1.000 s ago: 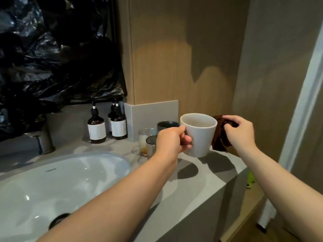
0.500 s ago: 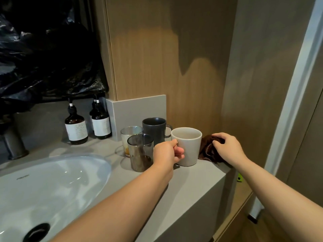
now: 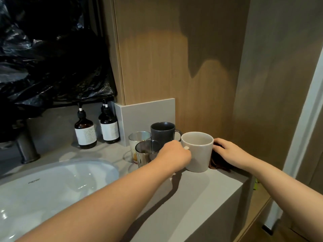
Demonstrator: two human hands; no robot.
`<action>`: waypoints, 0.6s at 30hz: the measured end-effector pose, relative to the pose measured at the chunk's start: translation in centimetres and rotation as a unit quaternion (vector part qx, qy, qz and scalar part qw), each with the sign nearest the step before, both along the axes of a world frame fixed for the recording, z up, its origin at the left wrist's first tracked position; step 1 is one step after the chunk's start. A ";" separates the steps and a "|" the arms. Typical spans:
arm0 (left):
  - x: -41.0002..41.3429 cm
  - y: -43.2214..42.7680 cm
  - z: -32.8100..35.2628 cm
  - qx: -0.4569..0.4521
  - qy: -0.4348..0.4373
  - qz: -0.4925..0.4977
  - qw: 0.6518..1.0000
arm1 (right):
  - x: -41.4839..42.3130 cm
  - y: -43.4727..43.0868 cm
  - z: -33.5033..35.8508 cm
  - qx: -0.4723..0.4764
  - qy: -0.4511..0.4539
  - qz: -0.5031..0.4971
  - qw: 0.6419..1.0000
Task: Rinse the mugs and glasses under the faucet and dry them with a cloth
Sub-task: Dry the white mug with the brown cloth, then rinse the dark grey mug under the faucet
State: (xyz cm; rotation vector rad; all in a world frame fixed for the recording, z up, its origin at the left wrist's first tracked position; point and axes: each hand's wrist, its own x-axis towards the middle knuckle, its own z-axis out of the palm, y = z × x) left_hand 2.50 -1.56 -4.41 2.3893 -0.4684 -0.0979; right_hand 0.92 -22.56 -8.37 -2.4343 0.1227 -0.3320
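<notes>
Pale mug (image 3: 199, 154), upright on the counter (image 3: 192, 191), its handle gripped by the left hand (image 3: 174, 154). The right hand (image 3: 229, 152) curls over the brown cloth (image 3: 218, 165) beside the mug. Smoky glass (image 3: 145, 152), clear glass (image 3: 137, 138) and dark mug (image 3: 162, 134) stand just behind; sink (image 3: 52, 182) at left.

- Left hand (image 3: 174, 152): bare, with nothing worn on its back or knuckles.
- Left forearm (image 3: 113, 198): bare from the wrist as far up as can be seen, smooth, with its lower side in shadow.
- Right hand (image 3: 229, 152): bare.
- Right forearm (image 3: 279, 179): bare and smooth along its whole visible length.
</notes>
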 end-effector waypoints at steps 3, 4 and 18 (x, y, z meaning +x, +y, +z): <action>-0.1 0.9 3.5 0.129 -0.135 -0.034 0.982 | 0.6 -0.5 0.1 0.027 -0.019 -0.005 0.999; 0.4 0.9 4.6 0.152 -0.183 -0.033 0.971 | 0.9 -0.6 0.0 0.024 -0.035 -0.011 0.999; 13.1 -0.9 5.8 0.412 -0.032 -0.078 0.907 | 4.4 -1.8 -0.8 0.042 -0.041 -0.027 0.998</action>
